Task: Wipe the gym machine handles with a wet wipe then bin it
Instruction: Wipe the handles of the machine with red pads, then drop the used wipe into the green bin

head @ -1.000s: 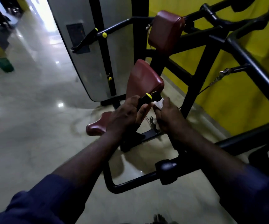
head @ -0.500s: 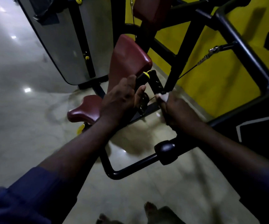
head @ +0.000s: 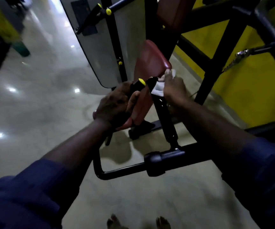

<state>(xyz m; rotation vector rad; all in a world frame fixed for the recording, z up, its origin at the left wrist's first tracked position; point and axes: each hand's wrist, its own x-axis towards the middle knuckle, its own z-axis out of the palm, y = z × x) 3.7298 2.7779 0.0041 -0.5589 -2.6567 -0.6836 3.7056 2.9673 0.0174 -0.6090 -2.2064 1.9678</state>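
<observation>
The left hand (head: 115, 104) is curled tight around a black handle (head: 136, 86) with a yellow end cap (head: 142, 81), thumb lying along the grip, a ring showing near the wrist side. Its forearm runs down to the lower left into a rolled dark blue sleeve (head: 26, 195). The right hand (head: 173, 90) reaches in from the right, fingers (head: 167, 73) pressed together over a white wipe (head: 158, 90), pinching it against the top of a second black handle (head: 162, 109). This handle is glossy, stands tilted just right of the first, and joins a black frame bar (head: 166, 158) at its base. The wipe is crumpled, folded around the grip's upper end, with a small corner sticking out above the fingers.

Behind the hands sit the machine's dark red pads: a seat (head: 150, 65) directly beyond the handles and a backrest (head: 171, 12) higher up. A grey shroud (head: 98, 47) with yellow knobs stands to the left of them. Black frame tubes cross the right side before a yellow wall (head: 242, 90), and a cable with a metal clip (head: 240, 54) hangs there. The floor (head: 34, 104) is pale, polished and reflects ceiling lights. Bare toes (head: 115, 222) show at the bottom edge. The light is dim and the picture is somewhat blurred.
</observation>
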